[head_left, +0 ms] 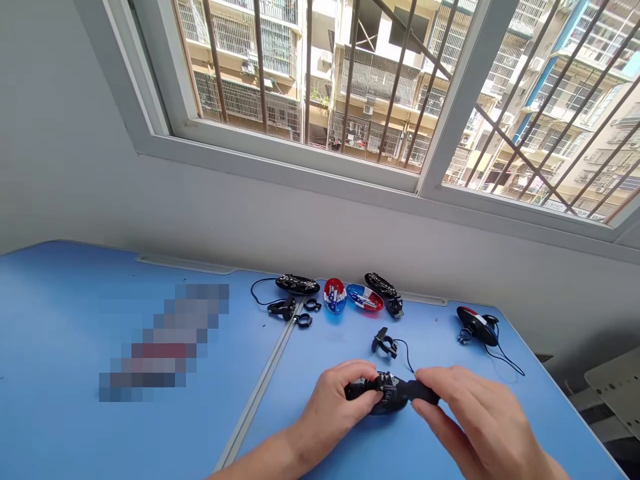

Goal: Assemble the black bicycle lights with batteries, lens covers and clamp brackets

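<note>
Between my two hands, low on the blue table, is a black oval housing [395,404] with a small ribbed bracket on top. My left hand [334,410] grips its left end, thumb and fingers closed around it. My right hand [473,417] pinches a short black cylindrical piece [424,392] whose tip points left and meets the housing; what kind of piece it is I cannot make out. Just behind lies a black clamp with a push-button [385,343], and its thin cable runs down towards the housing and my right fingers.
Along the back of the blue table [60,320] lie black oval housings [298,285], a red-and-blue oval shell [335,296], another such shell [365,298] and small ring clamps [303,321]. At right is a black housing with a cable [477,325]. A blurred patch [165,347] lies left.
</note>
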{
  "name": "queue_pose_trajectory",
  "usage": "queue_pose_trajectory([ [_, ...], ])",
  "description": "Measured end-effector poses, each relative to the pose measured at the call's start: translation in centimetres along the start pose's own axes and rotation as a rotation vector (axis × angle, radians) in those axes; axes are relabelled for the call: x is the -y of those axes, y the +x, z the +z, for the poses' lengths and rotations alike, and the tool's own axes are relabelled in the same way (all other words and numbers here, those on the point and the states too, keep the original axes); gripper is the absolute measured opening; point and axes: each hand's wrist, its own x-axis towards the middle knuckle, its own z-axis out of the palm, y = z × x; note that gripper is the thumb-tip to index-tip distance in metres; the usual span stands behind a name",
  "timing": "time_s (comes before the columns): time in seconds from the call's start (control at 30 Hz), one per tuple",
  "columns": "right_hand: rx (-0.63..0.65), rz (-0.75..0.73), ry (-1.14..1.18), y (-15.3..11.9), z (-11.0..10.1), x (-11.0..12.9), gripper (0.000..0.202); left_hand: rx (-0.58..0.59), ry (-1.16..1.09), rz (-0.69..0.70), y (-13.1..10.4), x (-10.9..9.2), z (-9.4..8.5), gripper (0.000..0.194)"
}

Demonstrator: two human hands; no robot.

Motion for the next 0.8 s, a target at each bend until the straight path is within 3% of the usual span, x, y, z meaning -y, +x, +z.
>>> queue_pose_trajectory([
  [0.43, -0.127, -0.077, 0.026, 1.5, 1.7, 0.0, 0.035, 0.017, -0.017, 0.027, 0.0, 0.0, 0.0, 0.012],
  [0.67, 0.052, -0.011, 0.199, 1.9, 0.8, -0.4, 0.036, 0.034, 0.001, 0.000, 0.0, -0.2, -0.1, 0.014],
  [0.8, 0.035, -0.016, 0.225, 1.8, 0.8, -0.6, 0.038, 0.036, -0.022, -0.013, 0.0, -0.3, -0.1, 0.012],
])
